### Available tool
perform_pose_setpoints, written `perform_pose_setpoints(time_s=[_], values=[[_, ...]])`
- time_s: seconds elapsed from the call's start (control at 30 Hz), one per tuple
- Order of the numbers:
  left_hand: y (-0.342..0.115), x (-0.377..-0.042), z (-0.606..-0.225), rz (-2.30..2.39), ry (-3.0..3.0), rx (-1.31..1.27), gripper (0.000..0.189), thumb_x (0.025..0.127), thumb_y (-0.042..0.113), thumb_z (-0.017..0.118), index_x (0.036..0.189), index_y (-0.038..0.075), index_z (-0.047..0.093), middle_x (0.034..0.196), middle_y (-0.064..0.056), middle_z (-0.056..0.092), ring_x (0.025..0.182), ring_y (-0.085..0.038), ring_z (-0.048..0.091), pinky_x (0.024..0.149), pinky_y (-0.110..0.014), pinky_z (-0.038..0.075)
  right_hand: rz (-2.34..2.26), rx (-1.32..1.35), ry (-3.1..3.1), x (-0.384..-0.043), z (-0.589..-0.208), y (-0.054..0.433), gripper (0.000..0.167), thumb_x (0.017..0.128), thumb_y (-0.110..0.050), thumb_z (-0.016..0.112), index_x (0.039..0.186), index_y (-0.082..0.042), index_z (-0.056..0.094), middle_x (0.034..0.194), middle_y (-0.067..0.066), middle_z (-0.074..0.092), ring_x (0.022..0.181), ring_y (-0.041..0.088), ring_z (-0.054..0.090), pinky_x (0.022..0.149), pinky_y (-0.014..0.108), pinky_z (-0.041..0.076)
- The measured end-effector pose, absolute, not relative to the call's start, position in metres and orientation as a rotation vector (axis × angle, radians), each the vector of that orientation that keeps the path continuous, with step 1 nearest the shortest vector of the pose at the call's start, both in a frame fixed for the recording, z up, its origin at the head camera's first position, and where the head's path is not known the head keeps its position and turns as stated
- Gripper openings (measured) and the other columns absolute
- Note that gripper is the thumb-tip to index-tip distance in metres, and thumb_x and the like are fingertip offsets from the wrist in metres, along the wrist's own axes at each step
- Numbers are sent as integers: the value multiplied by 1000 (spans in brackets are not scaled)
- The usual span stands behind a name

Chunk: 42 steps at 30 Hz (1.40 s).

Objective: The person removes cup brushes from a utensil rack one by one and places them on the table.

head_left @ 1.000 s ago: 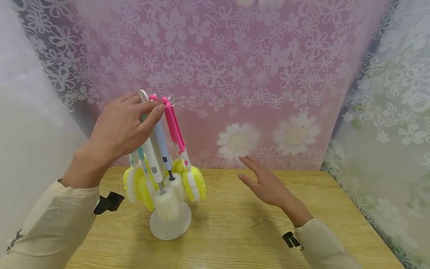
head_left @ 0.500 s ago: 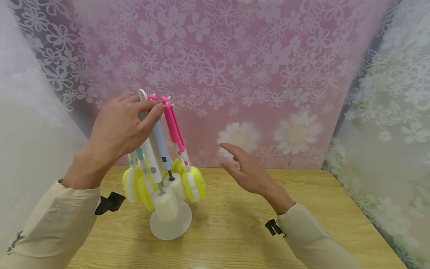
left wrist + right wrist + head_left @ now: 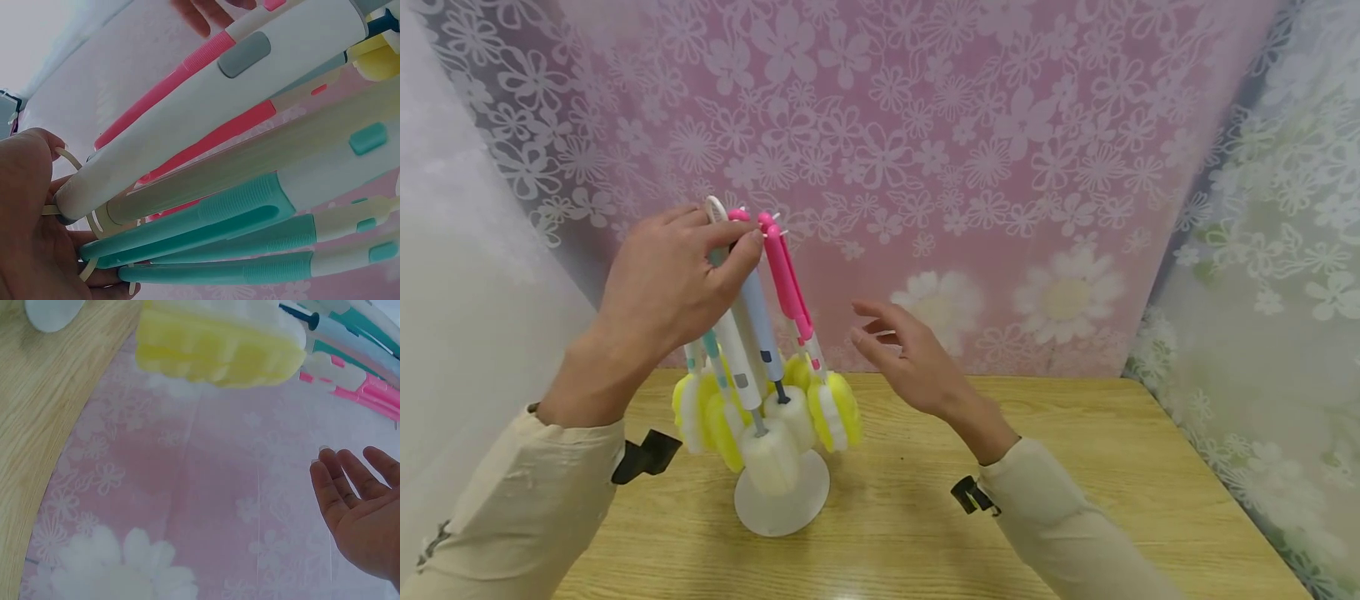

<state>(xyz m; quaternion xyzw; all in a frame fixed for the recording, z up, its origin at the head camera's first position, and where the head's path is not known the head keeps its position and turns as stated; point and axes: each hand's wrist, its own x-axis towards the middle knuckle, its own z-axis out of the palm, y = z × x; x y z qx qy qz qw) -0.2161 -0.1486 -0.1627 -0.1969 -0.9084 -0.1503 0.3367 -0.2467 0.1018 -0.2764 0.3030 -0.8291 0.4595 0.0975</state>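
Left hand (image 3: 662,279) grips the top of a white brush rack (image 3: 785,514) on a wood-grain table (image 3: 910,533), as seen from the head camera. Just right of its fingertips hangs a pink-handled brush (image 3: 785,279); beneath it hang a blue-handled brush (image 3: 758,312) and a white-handled brush (image 3: 737,367). On the pink brush's other side, the right hand (image 3: 917,367) hovers apart, fingers loose, holding nothing. Steadying the rack appears to be the step in hand, probably best done with even, downward pressure.

From the left wrist, that hand's thumb and fingers curl among pale hooks (image 3: 70,157), with teal handles (image 3: 244,203) and what looks like the rack's post (image 3: 237,167) fanning away from them. How firmly they press cannot be told; a hold that avoids dislodging the hooks would seem wise.

From the right wrist, the relaxed right hand touches nothing, the pink-handled brush above its fingertips and a yellow-and-white sponge head (image 3: 219,353) up and to its left. Any reach would likely go best from this uncrowded side.
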Motion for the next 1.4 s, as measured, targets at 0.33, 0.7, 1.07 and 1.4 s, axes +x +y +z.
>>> perform_pose_setpoints(time_s=[0.33, 0.7, 1.07, 1.4], values=[[-149, -216, -162, -404, -2381, -511, 46, 97, 40, 38, 119, 15, 69, 111, -9, 68, 102, -28, 55, 89, -46, 40, 1509, 951, -2357, -245, -276, 72, 47, 94, -36, 58, 136, -14, 51, 130, -2, 52, 106, 12, 54, 90, 34, 47], [-149, -217, -163, -386, -2348, -539, 42, 97, 35, 40, 120, 15, 69, 110, -9, 68, 95, -27, 55, 85, -45, 41, 1593, 903, -2293, -238, -277, 55, 37, 93, -25, 62, 126, -9, 59, 110, 5, 62, 88, 19, 63, 79, 36, 52], [-149, -216, -164, -364, -2374, -517, 44, 97, 35, 38, 123, 15, 66, 118, -9, 66, 109, -31, 54, 94, -50, 39, 1541, 839, -2275, -250, -289, 47, 33, 91, -28, 65, 118, -9, 63, 99, -3, 64, 79, 12, 63, 72, 27, 53], [-149, -216, -164, -372, -2368, -524, 43, 97, 34, 39, 123, 14, 67, 119, -10, 65, 110, -32, 52, 95, -50, 38, 1497, 811, -2249, -251, -291, 47, 30, 91, -27, 65, 115, -9, 65, 93, -4, 64, 77, 11, 61, 72, 30, 53]])
